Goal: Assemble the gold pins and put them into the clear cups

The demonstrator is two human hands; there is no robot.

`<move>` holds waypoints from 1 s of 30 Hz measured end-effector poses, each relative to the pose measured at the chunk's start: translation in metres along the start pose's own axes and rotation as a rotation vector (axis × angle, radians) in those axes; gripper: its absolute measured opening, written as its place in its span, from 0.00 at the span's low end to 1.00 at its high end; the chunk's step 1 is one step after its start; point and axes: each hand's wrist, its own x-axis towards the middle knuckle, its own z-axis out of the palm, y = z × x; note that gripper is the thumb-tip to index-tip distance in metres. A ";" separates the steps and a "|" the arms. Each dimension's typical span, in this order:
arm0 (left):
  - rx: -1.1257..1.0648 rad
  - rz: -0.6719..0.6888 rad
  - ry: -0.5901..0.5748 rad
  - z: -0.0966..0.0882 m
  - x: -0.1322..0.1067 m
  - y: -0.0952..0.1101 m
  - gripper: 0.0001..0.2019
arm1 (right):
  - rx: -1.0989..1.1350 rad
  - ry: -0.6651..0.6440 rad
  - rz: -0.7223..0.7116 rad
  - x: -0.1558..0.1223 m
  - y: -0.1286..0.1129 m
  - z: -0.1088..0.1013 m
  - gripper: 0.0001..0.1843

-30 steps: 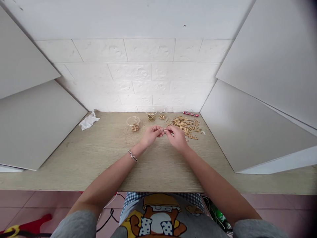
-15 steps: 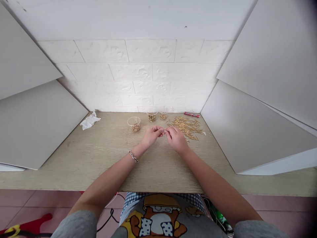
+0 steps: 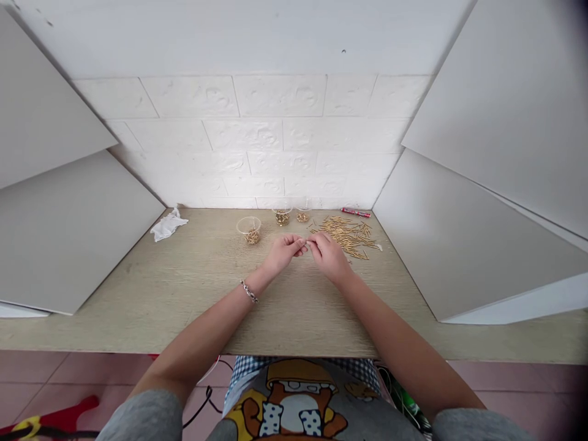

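Observation:
My left hand (image 3: 283, 252) and my right hand (image 3: 329, 256) meet fingertip to fingertip above the wooden table (image 3: 184, 288). Both pinch a small thin piece between them, too small to name. A heap of thin golden pins (image 3: 345, 234) lies just beyond my right hand. Three clear plastic cups with golden bits stand behind the hands: one on the left (image 3: 248, 229), one in the middle (image 3: 282, 215) and one on the right (image 3: 302, 213). A bracelet (image 3: 248, 291) sits on my left wrist.
A crumpled white cloth (image 3: 168, 225) lies at the back left of the table. A small red tube (image 3: 354, 212) rests by the white brick wall (image 3: 257, 147). Grey panels (image 3: 68, 233) flank both sides.
Both hands stay pinched together at the same spot; the fingers shift only slightly. The view has drifted a little.

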 end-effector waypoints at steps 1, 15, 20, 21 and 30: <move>-0.016 -0.004 -0.005 0.000 0.000 0.000 0.18 | 0.009 0.006 0.004 0.000 0.000 0.000 0.09; -0.201 -0.155 -0.088 -0.005 -0.002 0.003 0.16 | 0.095 -0.066 -0.004 0.001 -0.003 -0.003 0.07; -0.035 -0.101 -0.088 -0.005 0.000 0.004 0.19 | 0.115 -0.043 0.037 -0.002 -0.006 0.004 0.06; 0.015 -0.077 -0.101 -0.005 0.000 0.005 0.20 | 0.122 -0.039 0.048 -0.002 -0.006 0.004 0.06; 0.239 0.037 -0.074 0.001 -0.011 0.014 0.22 | 0.174 0.006 0.073 -0.003 -0.003 0.009 0.05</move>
